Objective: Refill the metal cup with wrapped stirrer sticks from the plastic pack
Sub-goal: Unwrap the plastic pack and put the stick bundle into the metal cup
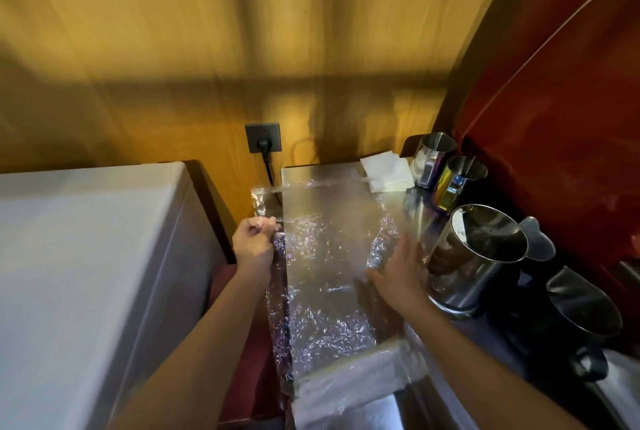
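Two bare hands are on a clear plastic pack (pixel 329 273) that lies across a shiny metal counter (pixel 311 176). The fingers of the left hand (pixel 254 242) are curled tight and pinch the pack's left edge, at about 9 o'clock from the middle of the pack. The right hand (pixel 398 273) has its fingers spread wide and nearly flat; it is blurred, so I cannot tell if the palm presses the plastic or is only just above it, at about 3 o'clock on the pack. White wrapped stirrer sticks (pixel 349 384) show inside the pack at its near end, around 6 o'clock. Just beside the right hand, at 3 o'clock, stands a big metal cup (pixel 478 256), upright. Two smaller metal cups (pixel 433 155) stand further back at about 1 o'clock, near some white folded napkins (pixel 384 169). A black wall socket (pixel 263 137) with a plug is at 11 o'clock.
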